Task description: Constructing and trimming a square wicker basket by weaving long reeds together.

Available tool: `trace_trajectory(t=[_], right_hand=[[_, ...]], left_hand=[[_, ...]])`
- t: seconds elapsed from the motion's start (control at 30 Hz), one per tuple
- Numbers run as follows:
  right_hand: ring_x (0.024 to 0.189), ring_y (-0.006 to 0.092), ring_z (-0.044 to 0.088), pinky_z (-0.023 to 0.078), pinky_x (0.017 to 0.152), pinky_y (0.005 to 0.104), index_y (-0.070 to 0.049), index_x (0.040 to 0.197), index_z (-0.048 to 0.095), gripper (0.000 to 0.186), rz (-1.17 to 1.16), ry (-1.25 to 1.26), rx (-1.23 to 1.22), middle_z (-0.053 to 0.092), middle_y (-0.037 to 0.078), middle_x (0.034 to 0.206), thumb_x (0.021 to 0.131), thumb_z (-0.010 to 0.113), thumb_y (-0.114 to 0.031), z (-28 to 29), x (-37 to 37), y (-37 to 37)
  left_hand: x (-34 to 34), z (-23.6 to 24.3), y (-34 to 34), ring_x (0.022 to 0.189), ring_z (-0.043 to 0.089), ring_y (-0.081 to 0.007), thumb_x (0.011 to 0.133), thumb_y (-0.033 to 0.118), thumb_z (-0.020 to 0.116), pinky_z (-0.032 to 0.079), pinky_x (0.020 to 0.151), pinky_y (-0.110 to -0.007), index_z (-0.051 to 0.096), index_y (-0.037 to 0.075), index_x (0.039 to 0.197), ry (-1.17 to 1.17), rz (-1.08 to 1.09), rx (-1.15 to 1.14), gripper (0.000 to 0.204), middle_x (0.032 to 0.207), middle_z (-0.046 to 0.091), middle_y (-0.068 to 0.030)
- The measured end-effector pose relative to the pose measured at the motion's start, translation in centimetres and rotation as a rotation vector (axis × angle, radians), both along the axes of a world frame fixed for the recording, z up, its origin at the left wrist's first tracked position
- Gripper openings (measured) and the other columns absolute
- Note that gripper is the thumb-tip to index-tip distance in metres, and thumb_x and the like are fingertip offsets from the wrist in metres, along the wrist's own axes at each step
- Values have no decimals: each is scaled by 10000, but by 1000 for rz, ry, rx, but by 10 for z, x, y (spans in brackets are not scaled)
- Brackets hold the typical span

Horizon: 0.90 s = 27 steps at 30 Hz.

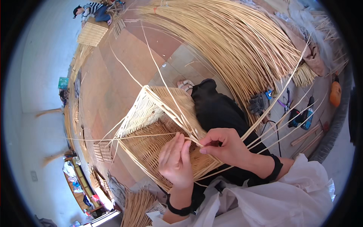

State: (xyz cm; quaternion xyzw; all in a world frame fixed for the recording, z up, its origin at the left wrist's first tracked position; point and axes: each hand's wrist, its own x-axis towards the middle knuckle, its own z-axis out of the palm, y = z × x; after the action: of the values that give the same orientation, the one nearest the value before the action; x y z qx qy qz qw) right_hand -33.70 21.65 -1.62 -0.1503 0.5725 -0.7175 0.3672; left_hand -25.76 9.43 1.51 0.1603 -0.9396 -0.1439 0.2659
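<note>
A square wicker basket stands tilted against my legs, its open top facing me. Long loose willow rods stick out from its rim on several sides. At the near right part of the rim, my right hand pinches a willow rod between thumb and fingers. My left hand is just beside it over the basket's opening, fingertips closed on a thin rod that runs off to the left. Both wrists wear black bands. Part of the basket's near side is hidden behind my hands.
A large bundle of willow rods lies across the floor ahead. To the right are pliers, a cordless tool and dark gloves. Another person sits at the far left by a wicker piece. More rods lie near left.
</note>
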Motion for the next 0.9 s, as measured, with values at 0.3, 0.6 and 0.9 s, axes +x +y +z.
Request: trace_trajectory(t=[0.3,0.6,0.9], right_hand=[[703,214,577,472,623,299,-13,947,634,222,1,448,12,570,88,773,728,670,-24,1,8,-1],[869,290,508,464,732,342,66,1180,478,589,-40,945,213,497,130,978,615,636,17,-5,15,-7],[774,276,544,468,662,331,33,1133,566,565,-65,971,118,531,120,923,573,641,55,-11,9,-10]], left_hand=[[3,-12,16,926,594,-177,865,22,579,472,827,-248,609,-47,1108,139,188,832,254,1088,598,-133],[8,-18,19,983,603,-196,885,21,542,482,862,-276,608,-62,1091,232,226,1104,232,1075,606,-153],[12,-22,14,1006,579,-201,911,81,525,471,880,-304,594,-74,1101,192,158,1080,255,1085,600,-155]])
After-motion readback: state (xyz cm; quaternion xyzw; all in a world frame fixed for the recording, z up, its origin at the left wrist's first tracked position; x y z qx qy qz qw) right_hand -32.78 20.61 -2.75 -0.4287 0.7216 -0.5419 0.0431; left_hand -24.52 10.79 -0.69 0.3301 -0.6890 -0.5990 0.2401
